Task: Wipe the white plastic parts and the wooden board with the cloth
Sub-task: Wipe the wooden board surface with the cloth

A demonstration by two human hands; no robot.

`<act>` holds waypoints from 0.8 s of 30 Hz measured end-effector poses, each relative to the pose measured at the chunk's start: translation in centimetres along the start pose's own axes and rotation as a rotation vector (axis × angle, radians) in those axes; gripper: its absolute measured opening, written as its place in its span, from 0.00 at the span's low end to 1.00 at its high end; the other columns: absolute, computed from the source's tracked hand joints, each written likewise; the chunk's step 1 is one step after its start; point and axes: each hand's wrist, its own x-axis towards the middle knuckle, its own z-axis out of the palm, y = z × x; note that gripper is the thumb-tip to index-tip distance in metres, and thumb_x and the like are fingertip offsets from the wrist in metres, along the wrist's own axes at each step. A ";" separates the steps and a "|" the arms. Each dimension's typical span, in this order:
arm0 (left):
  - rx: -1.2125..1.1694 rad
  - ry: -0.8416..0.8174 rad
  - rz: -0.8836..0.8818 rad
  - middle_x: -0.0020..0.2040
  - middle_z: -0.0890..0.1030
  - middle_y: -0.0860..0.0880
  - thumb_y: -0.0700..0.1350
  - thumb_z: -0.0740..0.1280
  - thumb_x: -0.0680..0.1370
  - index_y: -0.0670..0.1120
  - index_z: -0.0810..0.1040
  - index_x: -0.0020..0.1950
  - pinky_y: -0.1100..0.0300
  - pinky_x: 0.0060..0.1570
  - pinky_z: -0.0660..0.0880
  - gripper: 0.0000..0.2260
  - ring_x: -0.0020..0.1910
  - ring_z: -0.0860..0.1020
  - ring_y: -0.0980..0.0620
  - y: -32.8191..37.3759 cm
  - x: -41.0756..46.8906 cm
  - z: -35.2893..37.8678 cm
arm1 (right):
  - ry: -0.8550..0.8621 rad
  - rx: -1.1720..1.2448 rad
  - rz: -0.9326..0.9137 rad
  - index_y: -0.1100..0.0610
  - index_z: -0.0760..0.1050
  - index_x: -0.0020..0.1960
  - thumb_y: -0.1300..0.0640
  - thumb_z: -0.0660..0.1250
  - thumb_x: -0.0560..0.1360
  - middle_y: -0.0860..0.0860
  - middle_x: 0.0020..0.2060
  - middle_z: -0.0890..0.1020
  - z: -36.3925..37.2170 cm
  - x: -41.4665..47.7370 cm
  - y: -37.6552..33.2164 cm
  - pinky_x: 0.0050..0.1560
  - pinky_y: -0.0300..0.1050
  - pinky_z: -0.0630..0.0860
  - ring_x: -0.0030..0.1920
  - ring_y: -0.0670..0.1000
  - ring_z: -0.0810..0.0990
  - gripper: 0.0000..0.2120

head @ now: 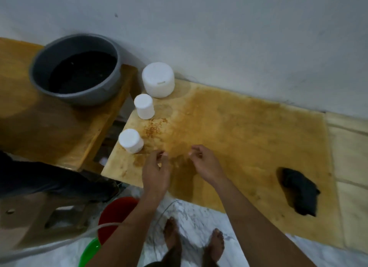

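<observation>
Cloth point(300, 193) lies crumpled, dark and soft, on the wooden board's point(249, 131) right end, well apart from both hands.

Fingers loosely curled, gripping nothing: left hand point(156, 173) and right hand point(205, 163) hover over the stained, damp-looking yellow board. Three white plastic parts, smooth matte cylinders, stand along its left edge: small point(131, 140), small point(144, 106), large point(158, 79). Beyond them sits a round grey basin point(75, 67).

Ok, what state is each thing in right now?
Board: stained, damp-looking patches.
Cloth: crumpled on the board, unheld.
Three white parts: upright along the board's left edge.
Basin: holds dark contents.
Left hand, right hand: empty.
</observation>
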 end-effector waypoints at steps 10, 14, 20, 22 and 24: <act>0.614 -0.490 0.464 0.82 0.60 0.40 0.62 0.50 0.82 0.51 0.66 0.79 0.40 0.77 0.57 0.29 0.82 0.54 0.39 2.0 -1.0 10.6 | 0.501 -0.731 0.081 0.53 0.69 0.72 0.60 0.64 0.77 0.55 0.72 0.68 -13.1 -4.3 10.6 0.69 0.60 0.66 0.74 0.59 0.62 0.24; 0.764 -0.554 0.482 0.84 0.49 0.41 0.60 0.51 0.85 0.56 0.58 0.82 0.38 0.78 0.48 0.25 0.83 0.45 0.39 1.7 -1.0 12.6 | 0.524 -0.877 0.349 0.54 0.62 0.74 0.59 0.63 0.79 0.62 0.76 0.58 -15.7 -5.3 13.6 0.71 0.71 0.52 0.76 0.67 0.53 0.24; 0.797 -0.532 0.494 0.84 0.46 0.42 0.60 0.53 0.85 0.58 0.53 0.83 0.38 0.79 0.43 0.26 0.83 0.42 0.40 1.2 -1.4 12.9 | 0.533 -0.783 0.473 0.58 0.67 0.67 0.58 0.64 0.79 0.60 0.62 0.74 -18.6 -6.7 15.6 0.61 0.63 0.69 0.63 0.65 0.71 0.17; 0.808 -0.508 0.502 0.84 0.49 0.41 0.60 0.53 0.85 0.58 0.56 0.83 0.38 0.79 0.45 0.26 0.83 0.45 0.39 1.2 -1.4 12.9 | 0.541 -0.833 0.481 0.58 0.73 0.58 0.56 0.63 0.78 0.58 0.57 0.76 -19.2 -7.0 15.6 0.59 0.62 0.69 0.60 0.63 0.71 0.10; 0.817 -0.460 0.514 0.83 0.56 0.41 0.59 0.56 0.84 0.57 0.62 0.81 0.36 0.77 0.50 0.25 0.82 0.50 0.39 1.3 -1.3 12.9 | 0.534 -0.842 0.427 0.57 0.74 0.54 0.55 0.64 0.78 0.56 0.52 0.77 -19.6 -7.0 15.3 0.55 0.61 0.70 0.56 0.62 0.74 0.08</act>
